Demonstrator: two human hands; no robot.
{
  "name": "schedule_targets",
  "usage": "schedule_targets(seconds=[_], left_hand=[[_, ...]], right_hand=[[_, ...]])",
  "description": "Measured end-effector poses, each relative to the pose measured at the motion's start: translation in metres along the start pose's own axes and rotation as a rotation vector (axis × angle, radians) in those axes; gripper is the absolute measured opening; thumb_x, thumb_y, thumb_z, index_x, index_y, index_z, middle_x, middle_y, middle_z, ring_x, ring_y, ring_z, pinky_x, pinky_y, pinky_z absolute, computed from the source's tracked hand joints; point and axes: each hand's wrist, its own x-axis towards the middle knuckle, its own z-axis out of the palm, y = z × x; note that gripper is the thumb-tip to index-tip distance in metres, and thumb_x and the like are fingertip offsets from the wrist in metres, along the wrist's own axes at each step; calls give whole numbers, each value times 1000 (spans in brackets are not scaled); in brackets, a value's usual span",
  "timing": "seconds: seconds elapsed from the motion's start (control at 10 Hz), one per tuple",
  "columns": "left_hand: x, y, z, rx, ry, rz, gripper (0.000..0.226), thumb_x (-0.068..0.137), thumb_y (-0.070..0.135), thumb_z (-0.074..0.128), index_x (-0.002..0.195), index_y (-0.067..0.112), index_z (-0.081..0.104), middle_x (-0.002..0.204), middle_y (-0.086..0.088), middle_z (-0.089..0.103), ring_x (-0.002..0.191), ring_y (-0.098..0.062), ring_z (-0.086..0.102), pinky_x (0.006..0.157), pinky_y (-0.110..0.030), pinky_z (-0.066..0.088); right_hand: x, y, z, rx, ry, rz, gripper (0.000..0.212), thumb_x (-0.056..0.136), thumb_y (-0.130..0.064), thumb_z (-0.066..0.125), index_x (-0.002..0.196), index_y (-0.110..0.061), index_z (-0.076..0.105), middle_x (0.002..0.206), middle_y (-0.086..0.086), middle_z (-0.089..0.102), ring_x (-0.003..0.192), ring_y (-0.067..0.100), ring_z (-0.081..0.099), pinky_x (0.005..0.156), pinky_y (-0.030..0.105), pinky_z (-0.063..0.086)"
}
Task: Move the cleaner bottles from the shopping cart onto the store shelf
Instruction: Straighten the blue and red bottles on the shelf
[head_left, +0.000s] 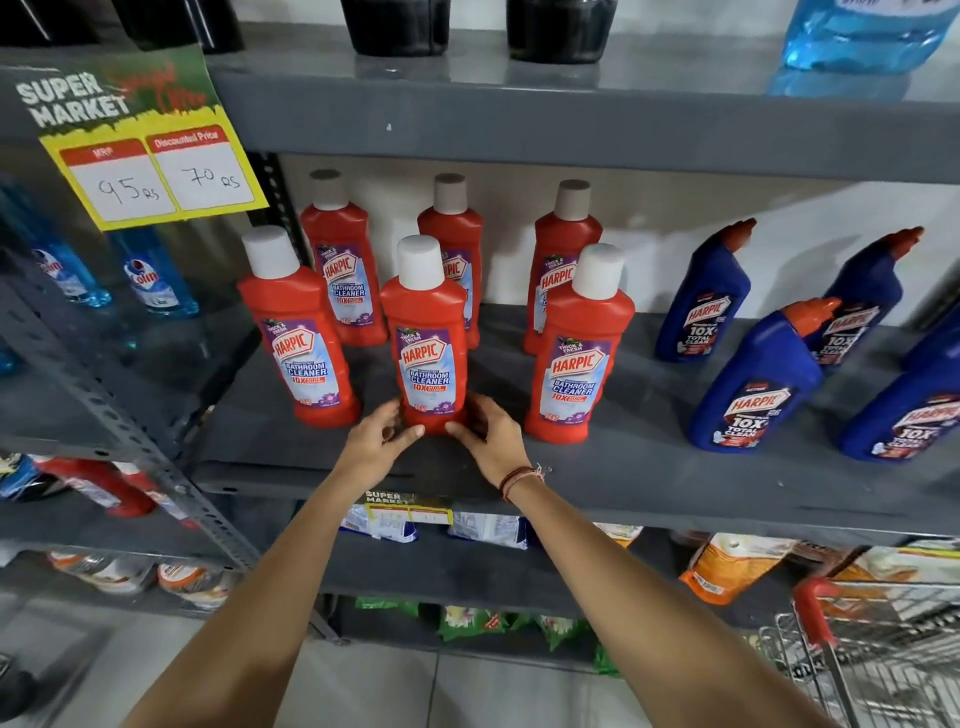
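Your fingertips (415, 432) pressed against the base of the red plastic Harpic bathroom-cleaner bottle with a white cap (427, 338), thumbs across its front lower edge, the other fingers wrapped round its sides and hidden behind it. Your left hand (378, 441) gripped the base from 9 o'clock and your right hand (488, 434) from 3 o'clock, both closed on the bottle. A thin red-and-brown thread band (519, 479) circled your right wrist.

The bottle stood upright on the grey metal store shelf (649, 467), near its front edge, its label facing you. It was the middle 1 of 3 in the front row: a matching red bottle (298, 332) stood at its 9 o'clock and another (579, 348) at its 3 o'clock, neither touching it. Behind them, toward 12 o'clock, 3 more red bottles (345, 265) lined the back of the shelf.

Farther out at 3 o'clock, dark blue angled-neck Harpic bottles with red caps (753, 379) shared the same shelf, well apart from your hands. At 10 o'clock a yellow and green supermarket price card (150, 150) showed handwritten 95 and 70. At 5 o'clock, low in the head view, the wire shopping cart with a red handle (852, 654) stood beside the shelving; you could not tell what it held.
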Motion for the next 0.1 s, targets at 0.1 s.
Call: schedule_targets(seconds=[0.1], left_hand=[[-17, 8, 5, 7, 141, 33, 48, 84, 16, 64, 128, 5, 49, 128, -14, 57, 118, -24, 54, 97, -29, 42]], right_hand=[[-14, -6, -7, 52, 160, -18, 36, 89, -22, 59, 121, -5, 55, 117, 15, 63, 103, 20, 61, 94, 32, 50]])
